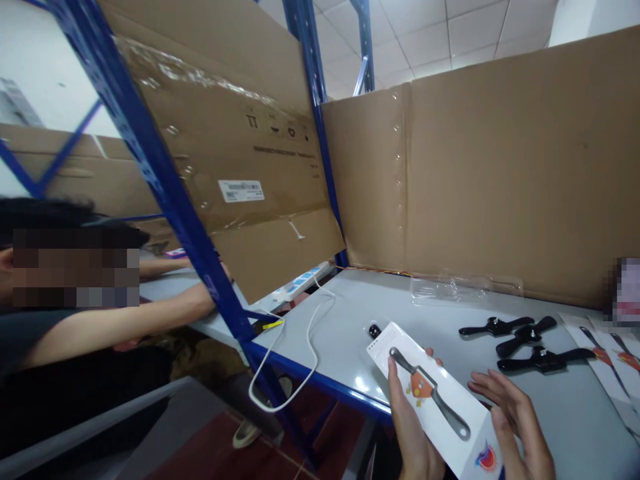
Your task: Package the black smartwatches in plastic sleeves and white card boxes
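Item: printed backing card (435, 393), white, long and narrow, showing a black two-handled tool with an orange mark. Location: held over the near edge of the grey worktable (400, 300), tilted away from the holder.

Left hand (413, 427): closed along the card's left long edge, thumb on the printed face, fingers behind. Right hand (515, 417): open, fingers spread and relaxed, just beside the card's right edge; whether it touches the card cannot be told.

Also on the table: three black tools (525, 343) lying loose near the right hand; a clear plastic blister shell (465, 288) against the cardboard wall (500, 173); more printed cards (607, 357) at far right; a small black knob (375, 331) beyond the card's far end. A white cable (310, 340) loops off the table edge past the blue rack upright (165, 180).

Neighbour: another person's arm (115, 327) reaches across the adjoining bench, well apart.

Risk, as judged: the card is gripped by one edge only and overhangs the table; a loosened thumb could let it slide to the floor. The dangling cable could snag a sleeve or knee.
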`<state>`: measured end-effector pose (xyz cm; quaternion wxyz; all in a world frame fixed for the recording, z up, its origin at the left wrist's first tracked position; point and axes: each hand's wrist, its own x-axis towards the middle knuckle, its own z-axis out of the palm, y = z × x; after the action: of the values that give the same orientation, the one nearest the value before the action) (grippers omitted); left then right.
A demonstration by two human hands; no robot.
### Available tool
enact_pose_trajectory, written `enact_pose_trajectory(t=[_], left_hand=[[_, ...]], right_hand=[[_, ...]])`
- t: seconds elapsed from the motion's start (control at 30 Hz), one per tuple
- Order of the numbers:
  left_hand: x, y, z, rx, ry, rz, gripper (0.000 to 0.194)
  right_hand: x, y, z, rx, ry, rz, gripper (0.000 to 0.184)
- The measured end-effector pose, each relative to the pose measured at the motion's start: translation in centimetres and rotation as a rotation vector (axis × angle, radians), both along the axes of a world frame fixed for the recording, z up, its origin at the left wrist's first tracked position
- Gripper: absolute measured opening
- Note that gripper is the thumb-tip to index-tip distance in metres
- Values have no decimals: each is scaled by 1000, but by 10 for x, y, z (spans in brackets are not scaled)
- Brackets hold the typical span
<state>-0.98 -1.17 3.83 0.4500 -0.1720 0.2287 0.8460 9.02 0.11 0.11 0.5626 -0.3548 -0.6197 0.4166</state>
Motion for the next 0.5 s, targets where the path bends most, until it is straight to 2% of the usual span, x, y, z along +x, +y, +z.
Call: enact_pose_trajectory(t=[0.13,0.27,0.4,0.5], left_hand=[[17,2,-2,0,-22,-39,37],[22,2,-2,31,10,-45,35],[-1,-1,-2,32,53,-101,33],[-24,-2,-5,-9,159,-115,33]], right_hand=[[-14,2,-1,98,-115,-98,45],[-16,13,2,264,-198,-118,46],[-17,18,12,596,-322,-190,40],[-17,0,15,824,-473,-165,16]])
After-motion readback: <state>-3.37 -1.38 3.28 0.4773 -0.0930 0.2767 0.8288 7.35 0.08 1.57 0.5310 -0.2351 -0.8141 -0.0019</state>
